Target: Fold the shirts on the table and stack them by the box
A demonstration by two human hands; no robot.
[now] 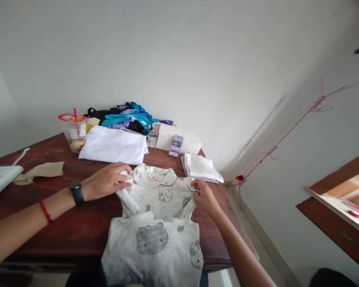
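Note:
A white collared shirt [152, 239] printed with grey cat faces lies spread over the near part of the table, its collar away from me and its lower part hanging over the front edge. Its sleeves look folded inward. My left hand [112, 179] pinches the fabric at the left shoulder. At the right shoulder, my right hand [204, 195] grips the cloth with curled fingers. The dark wooden table [74, 219] shows on both sides of the shirt.
Folded white cloth [113, 145] and a smaller folded white garment [202, 167] lie beyond the shirt. Further back are a white box [179, 137], a plastic cup [73, 133] and a heap of clothes [128, 117]. A pink coat stand [290, 131] leans in view at right.

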